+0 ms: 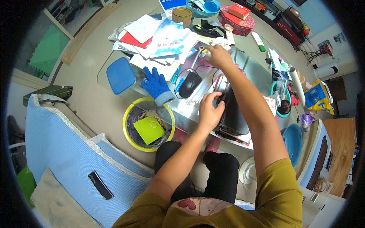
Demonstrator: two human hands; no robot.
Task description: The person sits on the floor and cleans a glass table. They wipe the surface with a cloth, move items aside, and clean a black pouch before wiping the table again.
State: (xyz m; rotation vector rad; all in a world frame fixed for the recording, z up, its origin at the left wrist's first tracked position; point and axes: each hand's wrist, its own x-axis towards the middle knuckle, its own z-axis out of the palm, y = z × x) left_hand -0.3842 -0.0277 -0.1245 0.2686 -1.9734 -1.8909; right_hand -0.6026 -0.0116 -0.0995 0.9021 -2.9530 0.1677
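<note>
My left hand [211, 110] is at the near side of the glass table, thumb and forefinger apart, its fingertips beside a black leather-like case [234, 115]. My right hand [220, 58] reaches farther over the table, among small white and yellow items. Its fingertips are partly hidden, so a grip cannot be made out. Close to it lies a metal wrench [196, 58]. A black computer mouse [190, 84] with a thin cable sits left of both hands. Translucent white strips [203, 89] lie between the mouse and the case. A blue knitted glove [156, 85] rests at the table's left edge.
Loose papers [166, 42] cover the table's far left, by a blue plastic lid [121, 76]. Behind are a gold tin [182, 16] and a red box [238, 24]. A yellow-rimmed bin [125, 125] stands below. A phone [100, 185] lies on the blue-covered sofa [68, 148].
</note>
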